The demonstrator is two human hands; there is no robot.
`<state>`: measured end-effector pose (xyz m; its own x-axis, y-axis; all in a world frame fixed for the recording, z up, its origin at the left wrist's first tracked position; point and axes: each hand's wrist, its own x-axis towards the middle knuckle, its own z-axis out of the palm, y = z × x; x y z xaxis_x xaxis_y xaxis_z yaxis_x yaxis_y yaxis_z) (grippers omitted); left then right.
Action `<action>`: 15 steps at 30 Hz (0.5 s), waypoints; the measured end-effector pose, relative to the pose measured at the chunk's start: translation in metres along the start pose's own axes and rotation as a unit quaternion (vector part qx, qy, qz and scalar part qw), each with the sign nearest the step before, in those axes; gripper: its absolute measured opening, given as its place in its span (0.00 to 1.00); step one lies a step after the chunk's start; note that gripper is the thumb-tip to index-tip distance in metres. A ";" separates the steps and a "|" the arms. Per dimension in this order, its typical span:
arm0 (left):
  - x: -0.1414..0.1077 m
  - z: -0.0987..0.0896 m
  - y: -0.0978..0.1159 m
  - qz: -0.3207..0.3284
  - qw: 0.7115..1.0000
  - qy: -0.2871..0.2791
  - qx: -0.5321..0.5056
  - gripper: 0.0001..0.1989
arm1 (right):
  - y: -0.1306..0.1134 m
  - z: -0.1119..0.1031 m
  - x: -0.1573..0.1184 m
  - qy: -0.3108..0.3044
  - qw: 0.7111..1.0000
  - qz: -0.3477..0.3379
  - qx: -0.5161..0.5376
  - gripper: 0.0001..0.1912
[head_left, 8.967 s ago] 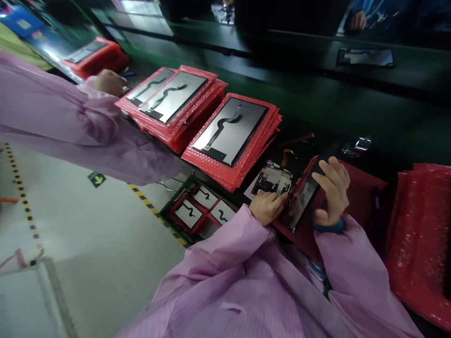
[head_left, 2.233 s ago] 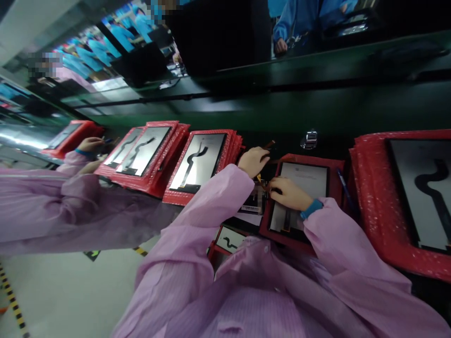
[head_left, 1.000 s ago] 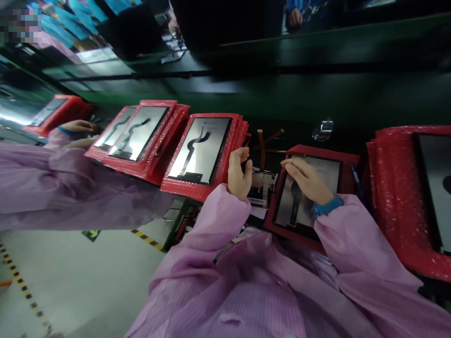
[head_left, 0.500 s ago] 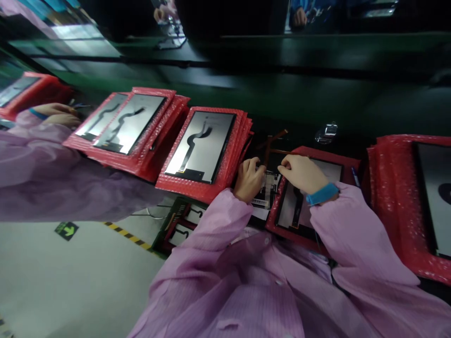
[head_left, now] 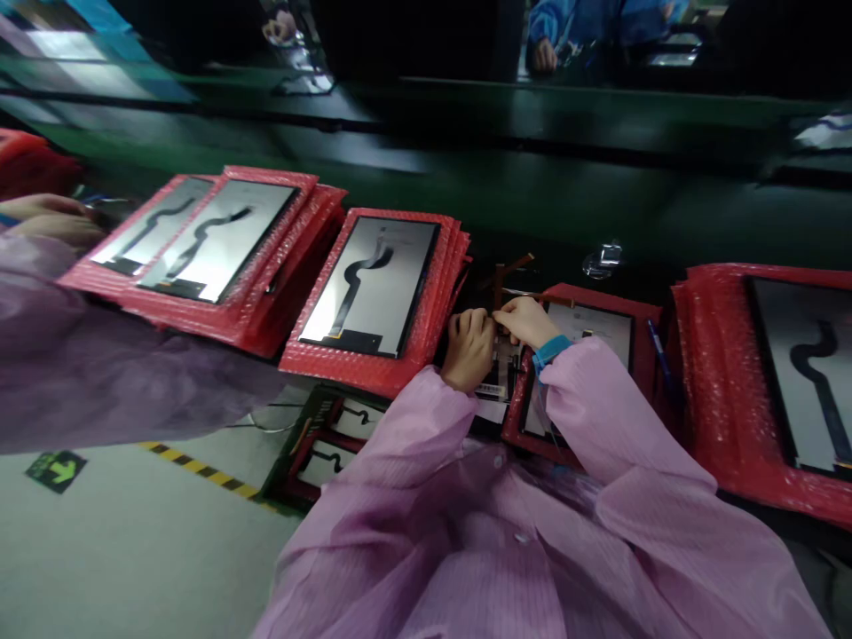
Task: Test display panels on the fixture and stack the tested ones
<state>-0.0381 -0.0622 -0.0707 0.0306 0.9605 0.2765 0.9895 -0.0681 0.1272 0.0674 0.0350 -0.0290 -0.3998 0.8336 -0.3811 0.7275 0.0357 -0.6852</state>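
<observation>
My left hand (head_left: 469,349), its fingers curled, rests on the left side of a dark circuit board (head_left: 509,362) with silvery parts and a barcode label (head_left: 491,390). Close beside its fingertips, my right hand (head_left: 525,321) pinches at the board's upper end; whatever lies between those fingertips is hidden. A blue wrist strap (head_left: 551,350) circles my right wrist. Amber flex strips (head_left: 499,286) stick out beyond the hands. Under my right forearm, a display panel (head_left: 609,335) lies on a red bubble-wrap bag (head_left: 644,355), partly covered by the arm.
Stacks of red bubble-wrap bags with display panels stand left (head_left: 373,288) and right (head_left: 712,390). A blue pen (head_left: 658,348) lies right of the middle panel. A co-worker's sleeve (head_left: 133,364) reaches in from the left. Below, a crate (head_left: 283,470) holds more panels.
My right hand has moved left and down, from above the panel to the board beside my left hand. My left hand stays at the board with its fingers more curled. The view has shifted slightly.
</observation>
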 end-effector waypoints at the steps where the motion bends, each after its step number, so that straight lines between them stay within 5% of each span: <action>1: 0.000 0.000 0.000 -0.001 1.000 -0.001 0.000 0.14 | 0.001 0.003 0.002 0.003 1.000 0.007 0.016 0.14; 10: -0.008 0.003 -0.001 -0.071 0.994 0.080 -0.031 0.09 | 0.003 0.009 -0.005 0.047 0.993 0.017 0.109 0.08; 15: -0.009 0.005 -0.004 -0.035 0.994 0.104 -0.027 0.08 | 0.005 0.007 -0.004 0.042 0.993 0.020 0.108 0.08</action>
<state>-0.0414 -0.0695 -0.0780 -0.0735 0.8873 0.4554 0.9789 -0.0232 0.2032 0.0684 0.0277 -0.0350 -0.3188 0.8753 -0.3635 0.6010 -0.1098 -0.7916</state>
